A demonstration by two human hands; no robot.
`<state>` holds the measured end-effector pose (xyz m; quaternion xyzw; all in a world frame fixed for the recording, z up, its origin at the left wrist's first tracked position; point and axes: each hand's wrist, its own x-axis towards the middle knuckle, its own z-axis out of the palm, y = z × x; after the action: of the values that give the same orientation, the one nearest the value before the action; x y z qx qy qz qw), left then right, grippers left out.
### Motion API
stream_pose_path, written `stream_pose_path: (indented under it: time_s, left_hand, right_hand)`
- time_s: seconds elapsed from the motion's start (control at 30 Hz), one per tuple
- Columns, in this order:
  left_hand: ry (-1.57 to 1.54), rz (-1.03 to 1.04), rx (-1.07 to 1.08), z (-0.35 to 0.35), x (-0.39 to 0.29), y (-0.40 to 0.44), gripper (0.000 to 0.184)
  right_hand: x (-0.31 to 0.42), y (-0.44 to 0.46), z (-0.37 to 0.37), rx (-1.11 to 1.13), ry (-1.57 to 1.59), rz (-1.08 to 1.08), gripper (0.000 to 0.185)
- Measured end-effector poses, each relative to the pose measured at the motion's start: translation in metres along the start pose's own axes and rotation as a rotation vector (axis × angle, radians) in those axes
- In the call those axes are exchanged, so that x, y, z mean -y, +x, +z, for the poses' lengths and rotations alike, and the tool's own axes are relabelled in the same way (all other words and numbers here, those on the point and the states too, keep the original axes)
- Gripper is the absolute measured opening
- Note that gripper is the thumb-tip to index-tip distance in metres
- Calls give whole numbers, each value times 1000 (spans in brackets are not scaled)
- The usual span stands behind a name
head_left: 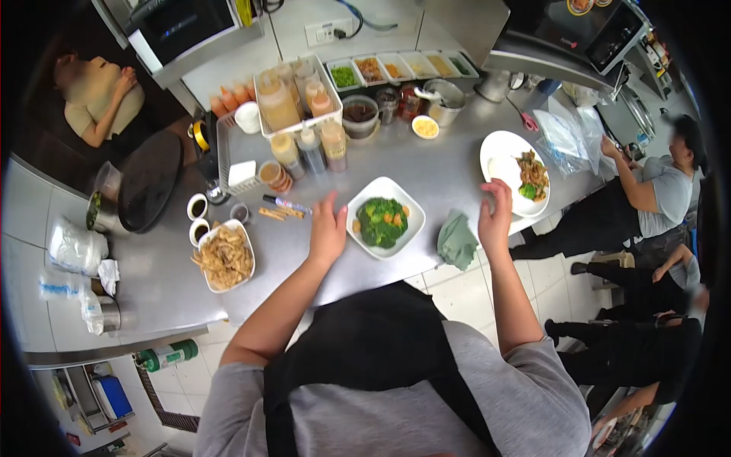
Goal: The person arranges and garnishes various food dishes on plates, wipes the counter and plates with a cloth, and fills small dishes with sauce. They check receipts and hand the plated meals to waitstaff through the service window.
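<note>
A square white bowl with broccoli and some orange-brown pieces stands on the steel counter in front of me. My left hand is just left of that bowl, fingers stretched out and nothing held; whether it touches the rim I cannot tell. My right hand is raised at the left edge of an oval white plate, its fingers loosely bent and apart, holding nothing. On that plate lie a white mound, broccoli and a brown stir-fry. Between the bowl and my right hand sits a crumpled green cloth.
A bowl of fried food, two sauce cups and a marker are at left. Squeeze bottles, a topping tray and a metal pot line the back. A co-worker stands at right beside plastic bags.
</note>
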<state>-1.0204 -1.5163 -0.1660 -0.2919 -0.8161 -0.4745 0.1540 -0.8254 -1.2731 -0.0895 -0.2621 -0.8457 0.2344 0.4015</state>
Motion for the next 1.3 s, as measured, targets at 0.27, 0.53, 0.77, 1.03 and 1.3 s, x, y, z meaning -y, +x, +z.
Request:
stream_pose_path:
  time_s: [0.27, 0.53, 0.77, 1.03, 1.3]
  left_hand:
    - [-253, -696, 753, -17, 3, -26, 34]
    - [-754, -840, 689, -51, 14, -78, 45]
    - [-945, -786, 690, -63, 19, -74, 51]
    - [-972, -711, 757, -60, 28, -76, 51]
    - [-1031, -713, 733, -59, 34, -80, 52]
  right_hand:
    - [89, 59, 188, 411, 444, -173, 60]
    - [74, 70, 242, 193, 983, 247, 58]
    - [105, 89, 48, 1217, -309, -329, 56]
    - [144, 23, 20, 1203, -661, -233, 50]
    - [123, 9, 10, 1166, -486, -104, 53]
